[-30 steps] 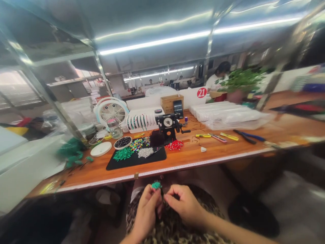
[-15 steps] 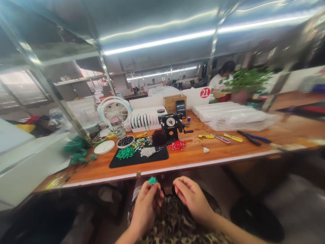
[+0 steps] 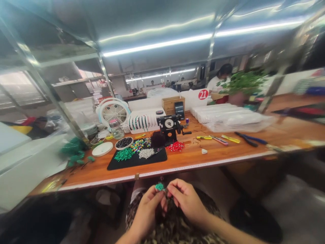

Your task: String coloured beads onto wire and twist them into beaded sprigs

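Over my lap, just short of the table's front edge, my left hand [image 3: 151,200] pinches a small green beaded cluster [image 3: 159,186] between thumb and fingers. Close on its right, my right hand [image 3: 184,195] has thumb and fingertips pressed together; what they hold, if anything, is too small to make out. On the black mat [image 3: 115,165] beyond lie green tube-shaped beads [image 3: 124,154], silver-white beads [image 3: 146,153] and mixed coloured beads [image 3: 138,145]. Red beads [image 3: 175,146] are heaped at the mat's right.
A black hand-cranked machine [image 3: 169,123] stands behind the beads, near a spool rack [image 3: 142,122] and a fan [image 3: 114,113]. Yellow cutters [image 3: 230,138] and pliers [image 3: 245,138] lie right. Plastic-wrapped bundles [image 3: 228,117] sit behind them. A person [image 3: 215,83] is in the background.
My hands have come closer together. The left, with the green cluster, has shifted right and slightly down; the right has moved left towards it.
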{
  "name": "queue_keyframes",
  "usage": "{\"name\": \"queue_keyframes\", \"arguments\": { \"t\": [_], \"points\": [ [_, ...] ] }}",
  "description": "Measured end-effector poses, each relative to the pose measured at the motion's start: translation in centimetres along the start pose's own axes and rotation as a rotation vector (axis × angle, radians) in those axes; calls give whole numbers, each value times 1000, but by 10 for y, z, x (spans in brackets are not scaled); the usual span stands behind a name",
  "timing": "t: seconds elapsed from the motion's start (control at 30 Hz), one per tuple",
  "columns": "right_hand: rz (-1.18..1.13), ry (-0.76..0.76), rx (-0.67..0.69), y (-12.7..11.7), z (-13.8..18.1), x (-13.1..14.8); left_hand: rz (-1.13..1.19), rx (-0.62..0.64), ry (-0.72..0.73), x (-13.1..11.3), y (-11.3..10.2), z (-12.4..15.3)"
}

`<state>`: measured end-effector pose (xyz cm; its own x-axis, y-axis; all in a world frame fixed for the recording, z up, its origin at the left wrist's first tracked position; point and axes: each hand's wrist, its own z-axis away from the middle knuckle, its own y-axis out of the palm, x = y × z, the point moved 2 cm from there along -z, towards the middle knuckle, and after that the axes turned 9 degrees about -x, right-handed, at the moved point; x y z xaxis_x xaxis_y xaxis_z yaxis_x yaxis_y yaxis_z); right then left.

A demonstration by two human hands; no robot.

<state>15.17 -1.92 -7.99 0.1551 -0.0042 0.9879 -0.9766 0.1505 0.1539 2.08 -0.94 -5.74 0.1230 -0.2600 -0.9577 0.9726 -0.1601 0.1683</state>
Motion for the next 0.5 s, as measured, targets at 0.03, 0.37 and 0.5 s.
{"name": "queue_keyframes", "arguments": {
  "t": [0.03, 0.37, 0.5],
  "points": [
    [-6, 26, 8, 0, 0, -1, 31, -31, 3, 0, -1, -1],
    [-12, 90, 14, -4, -2, -7, 170, -97, -36, 4, -4, 0],
    [-67, 19, 7, -6, 0, -4, 175, -83, -45, 3, -3, 0]
  ]
}}
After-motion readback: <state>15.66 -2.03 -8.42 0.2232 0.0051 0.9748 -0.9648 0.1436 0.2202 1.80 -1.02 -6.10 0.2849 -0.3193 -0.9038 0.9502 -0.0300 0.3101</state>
